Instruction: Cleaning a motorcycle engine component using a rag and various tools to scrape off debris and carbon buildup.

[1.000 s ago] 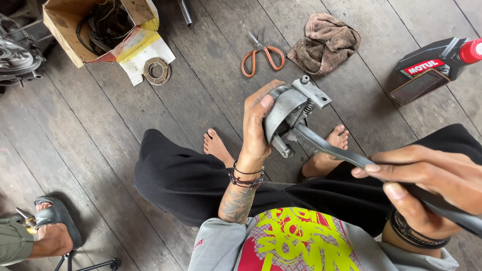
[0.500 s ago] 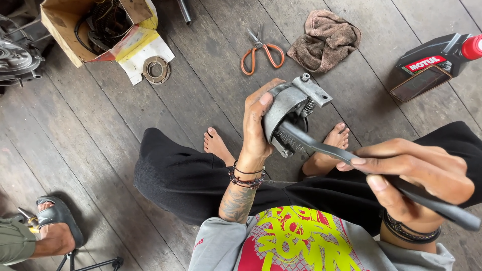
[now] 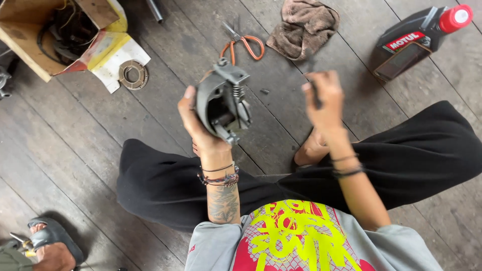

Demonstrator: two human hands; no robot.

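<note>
My left hand (image 3: 197,125) grips a grey metal assembly (image 3: 221,103) with curved shoes and a spring, held upright above my crossed legs in black trousers (image 3: 165,185). To its right, my right hand (image 3: 325,100) is raised and motion-blurred. Its fingers are closed around a thin dark tool (image 3: 316,96), most of which is hidden in the fist. The two hands are apart, and the tool does not touch the assembly. One of my bare feet (image 3: 311,150) shows between my legs.
On the wooden plank floor lie orange-handled pliers (image 3: 246,44), a brown rag (image 3: 304,25), a black bottle with a red cap (image 3: 416,37), a metal ring (image 3: 133,74) and an open cardboard box (image 3: 30,47). Another person's sandalled foot (image 3: 50,243) is at bottom left.
The long dark tool has come off the metal assembly. My right hand has swung up and away to the right with it. My left hand has tilted the assembly a little.
</note>
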